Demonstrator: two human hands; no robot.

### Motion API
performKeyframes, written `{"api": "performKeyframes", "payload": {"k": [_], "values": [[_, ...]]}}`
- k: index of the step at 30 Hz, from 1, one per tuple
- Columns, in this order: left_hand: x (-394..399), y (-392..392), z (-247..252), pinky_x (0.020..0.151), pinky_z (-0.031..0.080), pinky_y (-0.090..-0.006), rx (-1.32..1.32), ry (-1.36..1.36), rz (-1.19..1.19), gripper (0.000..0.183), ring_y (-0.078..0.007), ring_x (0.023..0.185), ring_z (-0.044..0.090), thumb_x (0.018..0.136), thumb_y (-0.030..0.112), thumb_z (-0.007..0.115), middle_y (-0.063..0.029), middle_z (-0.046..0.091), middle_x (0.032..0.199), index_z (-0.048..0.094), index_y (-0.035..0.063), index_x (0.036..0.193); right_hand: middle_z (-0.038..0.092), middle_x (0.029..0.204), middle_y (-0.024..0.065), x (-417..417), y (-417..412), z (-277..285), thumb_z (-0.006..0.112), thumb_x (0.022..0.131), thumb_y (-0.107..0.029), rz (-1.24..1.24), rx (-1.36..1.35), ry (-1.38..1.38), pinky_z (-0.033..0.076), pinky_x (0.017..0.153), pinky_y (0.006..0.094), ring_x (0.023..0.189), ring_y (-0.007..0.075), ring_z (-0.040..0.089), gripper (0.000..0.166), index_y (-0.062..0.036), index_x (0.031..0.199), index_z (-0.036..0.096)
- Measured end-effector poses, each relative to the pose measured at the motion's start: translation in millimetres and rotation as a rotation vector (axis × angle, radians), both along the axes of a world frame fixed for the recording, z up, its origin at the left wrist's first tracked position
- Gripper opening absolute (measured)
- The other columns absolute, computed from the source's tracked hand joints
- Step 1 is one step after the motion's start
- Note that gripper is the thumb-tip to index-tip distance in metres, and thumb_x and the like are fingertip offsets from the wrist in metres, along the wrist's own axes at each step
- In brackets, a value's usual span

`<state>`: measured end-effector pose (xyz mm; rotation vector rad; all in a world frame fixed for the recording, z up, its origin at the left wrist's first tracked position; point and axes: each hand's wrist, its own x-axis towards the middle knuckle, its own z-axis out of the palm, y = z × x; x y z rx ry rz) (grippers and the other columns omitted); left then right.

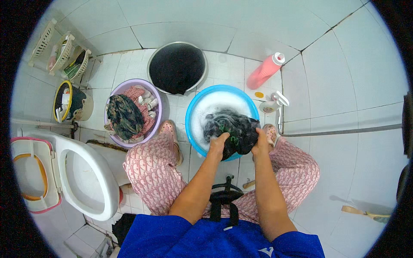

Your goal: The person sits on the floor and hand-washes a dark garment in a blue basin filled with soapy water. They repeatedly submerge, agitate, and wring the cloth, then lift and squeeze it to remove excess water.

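Observation:
A wet black cloth garment (237, 137) with a green print is stretched between my two hands over the near side of a blue plastic basin (190, 129). My left hand (220, 142) grips its near left part, thumb on top. At the garment's right edge my right hand (260, 142) holds on with the fingers partly hidden. The rest of the garment lies in white suds (222, 98) that fill the basin.
A metal basin (205, 66) of black cloth stands behind; a purple basin (161, 113) of mixed clothes stands left. A pink bottle (263, 72), a white bottle (271, 105) and a yellow oval piece (259, 94) are at right. Far left are a toilet (109, 190), a bin (85, 104) and rack baskets (80, 66).

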<state>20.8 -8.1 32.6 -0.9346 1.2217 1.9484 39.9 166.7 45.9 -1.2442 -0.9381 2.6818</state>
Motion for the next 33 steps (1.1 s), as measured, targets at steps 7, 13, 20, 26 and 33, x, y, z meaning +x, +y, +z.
{"api": "performKeyframes", "payload": {"k": [7,13,20,26,33], "values": [[12.8,18.0,23.8,0.090,0.042,-0.0368,-0.234,0.711,-0.476,0.056,-0.0257,0.108,0.050,0.073,0.018,0.071,-0.0136,0.053,0.116,0.045,-0.0008,0.119,0.060,0.103,0.0131,13.9,17.1,-59.2,0.064,0.077,-0.038,0.506,1.452,-0.314,0.045,0.078,0.0343,0.092,0.0234,0.057,0.048,-0.0017,0.108,0.059],[38.4,21.8,-8.6,0.089,0.042,-0.0404,-0.373,0.791,-1.093,0.064,-0.0331,0.102,0.051,0.073,0.034,0.070,-0.0196,0.052,0.115,0.044,0.0015,0.122,0.055,0.114,0.0137,-27.1,-3.7,-24.2,0.065,0.077,-0.038,0.877,0.830,-0.271,0.041,0.084,0.0335,0.101,0.0234,0.052,0.055,0.0000,0.115,0.054],[-17.6,-35.8,-4.7,0.065,0.045,-0.0332,-0.348,0.455,-0.980,0.057,-0.0219,0.073,0.059,0.067,0.048,0.073,-0.0095,0.063,0.084,0.062,-0.0001,0.097,0.057,0.099,0.0043,-10.7,-19.2,-26.7,0.067,0.077,-0.017,0.338,0.602,-0.115,0.040,0.079,0.0283,0.089,0.0142,0.052,0.034,-0.0009,0.105,0.056],[-45.0,-56.7,-48.2,0.064,0.044,-0.0295,-0.574,0.595,-0.061,0.050,-0.0148,0.067,0.054,0.074,0.047,0.068,-0.0063,0.061,0.077,0.065,-0.0006,0.088,0.052,0.089,-0.0014,-0.3,-56.0,51.9,0.061,0.080,-0.004,0.162,0.482,0.152,0.037,0.077,0.0243,0.086,0.0088,0.048,0.016,-0.0065,0.094,0.055],[-97.4,-0.2,-9.9,0.076,0.045,-0.0344,-0.261,0.242,-0.547,0.083,-0.0253,0.091,0.058,0.071,0.071,0.052,-0.0169,0.061,0.101,0.060,-0.0026,0.108,0.049,0.088,0.0024,12.4,-78.8,71.3,0.060,0.079,0.000,0.471,0.889,0.370,0.040,0.076,0.0251,0.081,0.0107,0.048,0.017,-0.0019,0.094,0.051]]}}
